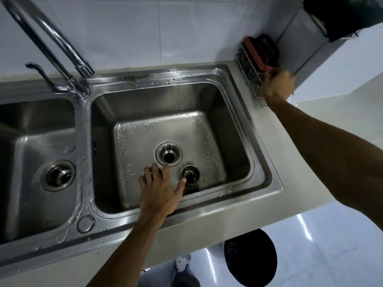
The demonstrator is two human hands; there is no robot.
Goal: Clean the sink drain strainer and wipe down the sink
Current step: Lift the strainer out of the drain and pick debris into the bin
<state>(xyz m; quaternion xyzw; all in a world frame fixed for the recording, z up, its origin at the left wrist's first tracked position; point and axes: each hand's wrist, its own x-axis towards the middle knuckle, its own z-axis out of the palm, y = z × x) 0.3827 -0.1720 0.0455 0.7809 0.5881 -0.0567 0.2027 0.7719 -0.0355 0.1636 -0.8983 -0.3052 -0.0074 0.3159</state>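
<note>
Strainer [190, 175], one, lies loose on the right basin [228, 104] floor just right-front of the open drain [169, 154]. The left hand [159, 193] is splayed flat, holding nothing, thumb tip touching the strainer rim. Two basins, two drains, the other drain [57, 176] far left; right hand [278, 88] far right at the one wire rack [248, 67] by the counter edge, blurred, grip unreadable; wet steel floor shows behind the open drain.

Head view, close above sink [182, 94]
</note>
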